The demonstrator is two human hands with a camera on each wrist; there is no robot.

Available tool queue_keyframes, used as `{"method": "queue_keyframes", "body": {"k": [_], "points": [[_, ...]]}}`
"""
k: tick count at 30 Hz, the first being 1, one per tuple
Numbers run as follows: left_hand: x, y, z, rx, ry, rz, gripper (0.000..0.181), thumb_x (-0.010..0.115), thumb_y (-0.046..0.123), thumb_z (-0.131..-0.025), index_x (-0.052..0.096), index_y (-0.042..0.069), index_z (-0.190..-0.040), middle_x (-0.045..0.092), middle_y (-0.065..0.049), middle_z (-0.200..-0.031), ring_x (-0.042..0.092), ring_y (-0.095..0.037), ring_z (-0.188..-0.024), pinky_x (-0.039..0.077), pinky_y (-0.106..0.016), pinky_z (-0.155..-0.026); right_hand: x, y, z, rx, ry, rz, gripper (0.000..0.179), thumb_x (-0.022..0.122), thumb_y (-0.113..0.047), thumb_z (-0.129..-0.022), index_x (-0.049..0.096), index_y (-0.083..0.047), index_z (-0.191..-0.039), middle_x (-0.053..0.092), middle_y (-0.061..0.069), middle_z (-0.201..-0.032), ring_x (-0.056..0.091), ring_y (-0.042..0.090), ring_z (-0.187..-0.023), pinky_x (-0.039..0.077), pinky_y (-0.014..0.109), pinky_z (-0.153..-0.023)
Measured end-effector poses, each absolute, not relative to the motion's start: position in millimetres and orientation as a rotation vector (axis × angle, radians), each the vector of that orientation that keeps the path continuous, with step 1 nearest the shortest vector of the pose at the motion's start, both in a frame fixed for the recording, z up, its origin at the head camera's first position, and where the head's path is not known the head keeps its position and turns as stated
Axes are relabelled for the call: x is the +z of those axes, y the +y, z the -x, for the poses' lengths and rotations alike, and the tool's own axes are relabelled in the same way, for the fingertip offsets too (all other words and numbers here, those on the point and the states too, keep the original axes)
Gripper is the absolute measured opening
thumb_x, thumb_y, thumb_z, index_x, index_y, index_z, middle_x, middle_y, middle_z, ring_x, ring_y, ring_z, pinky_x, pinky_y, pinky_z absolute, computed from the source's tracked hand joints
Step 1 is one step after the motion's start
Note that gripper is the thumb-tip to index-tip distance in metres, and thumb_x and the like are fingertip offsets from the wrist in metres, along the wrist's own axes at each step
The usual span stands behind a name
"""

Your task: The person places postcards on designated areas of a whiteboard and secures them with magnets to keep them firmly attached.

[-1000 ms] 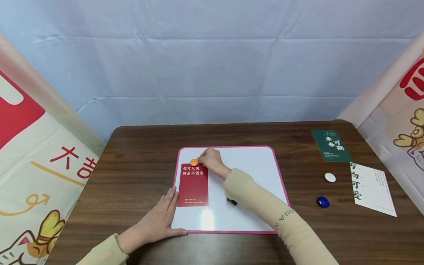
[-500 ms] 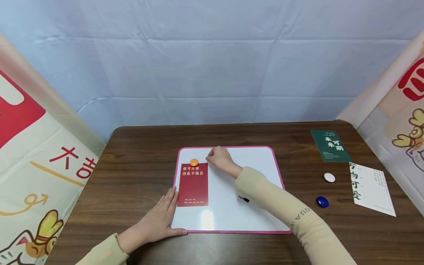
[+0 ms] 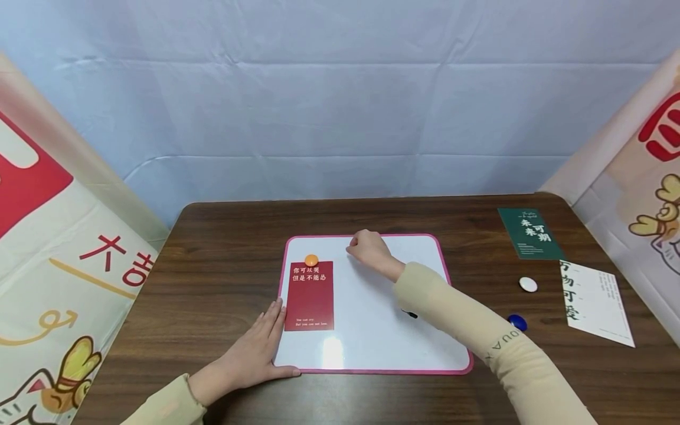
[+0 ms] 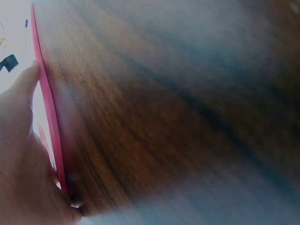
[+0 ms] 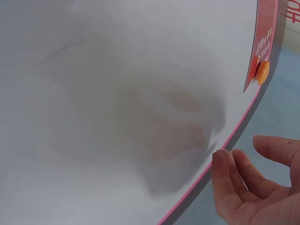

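Note:
A whiteboard [image 3: 382, 307] with a pink rim lies flat on the wooden table. On its left part is a red card [image 3: 310, 301] with white writing, an orange round magnet [image 3: 311, 260] over its top edge. My left hand [image 3: 252, 357] rests at the board's lower left corner, fingers along the left edge and thumb on the bottom rim [image 4: 52, 117]. Near the board's top edge, to the right of the magnet, my right hand [image 3: 370, 251] hovers. In the right wrist view its thumb stands apart from loosely bent fingers [image 5: 222, 173], with nothing between them.
At the right of the table lie a green card [image 3: 531, 234], a white card [image 3: 597, 304], a white round magnet [image 3: 528, 284] and a blue one [image 3: 517, 322], partly behind my right sleeve. A pale cloth [image 3: 340, 118] hangs behind the table.
My right hand has moved away from the orange magnet, rightward along the top of the board. The red card, the magnet and my left hand have stayed in place.

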State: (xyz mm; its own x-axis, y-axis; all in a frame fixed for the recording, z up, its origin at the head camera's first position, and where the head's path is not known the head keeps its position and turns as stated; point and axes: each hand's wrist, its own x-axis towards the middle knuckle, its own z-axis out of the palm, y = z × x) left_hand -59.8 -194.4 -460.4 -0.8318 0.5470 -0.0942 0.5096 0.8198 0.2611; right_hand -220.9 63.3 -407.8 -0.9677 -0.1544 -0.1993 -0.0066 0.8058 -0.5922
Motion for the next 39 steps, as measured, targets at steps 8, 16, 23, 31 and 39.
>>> {"method": "queue_keyframes", "body": {"k": [8, 16, 23, 31, 39], "points": [[-460.9, -195.0, 59.7, 0.297, 2.822, -0.788, 0.112, 0.04, 0.079, -0.071, 0.015, -0.002, -0.144, 0.007, -0.014, -0.152, 0.011, -0.027, -0.138, 0.023, -0.042, -0.107, -405.0, 81.3, 223.1, -0.773, 2.791, 0.184, 0.02, 0.06, -0.017, -0.085, 0.068, -0.001, -0.096, 0.065, 0.008, -0.083, 0.053, 0.015, -0.067, 0.047, 0.03, -0.065], [-461.0, -195.3, 58.9, 0.31, 2.827, -0.799, 0.112, 0.042, 0.079, -0.071, 0.015, -0.002, -0.144, 0.008, -0.016, -0.151, 0.011, -0.028, -0.138, 0.023, -0.042, -0.107, -402.0, 102.2, 221.6, -0.696, 2.831, 0.16, 0.025, 0.058, -0.018, -0.086, 0.065, 0.001, -0.101, 0.066, 0.013, -0.095, 0.058, 0.02, -0.078, 0.049, 0.035, -0.071], [-461.0, -194.6, 59.0, 0.31, 2.822, -0.787, 0.112, 0.041, 0.079, -0.071, 0.015, -0.001, -0.144, 0.008, -0.015, -0.152, 0.011, -0.028, -0.138, 0.023, -0.042, -0.107, -400.7, 120.9, 221.9, -0.654, 2.87, 0.189, 0.028, 0.056, -0.015, -0.086, 0.064, 0.003, -0.106, 0.063, 0.018, -0.108, 0.06, 0.03, -0.097, 0.048, 0.043, -0.081], [-461.4, -195.2, 57.8, 0.307, 2.822, -0.79, 0.112, 0.041, 0.079, -0.071, 0.015, -0.002, -0.144, 0.008, -0.016, -0.152, 0.011, -0.028, -0.138, 0.023, -0.043, -0.107, -398.6, 139.6, 218.5, -0.642, 2.892, 0.193, 0.029, 0.057, -0.015, -0.086, 0.064, 0.005, -0.105, 0.063, 0.02, -0.106, 0.061, 0.031, -0.092, 0.049, 0.043, -0.078], [-460.7, -194.9, 57.9, 0.301, 2.823, -0.794, 0.111, 0.041, 0.079, -0.071, 0.015, -0.002, -0.144, 0.008, -0.015, -0.152, 0.011, -0.027, -0.138, 0.023, -0.043, -0.107, -396.3, 161.7, 216.1, -0.656, 2.881, 0.168, 0.031, 0.055, -0.016, -0.087, 0.062, 0.008, -0.106, 0.063, 0.023, -0.103, 0.061, 0.028, -0.086, 0.049, 0.042, -0.075]]}}
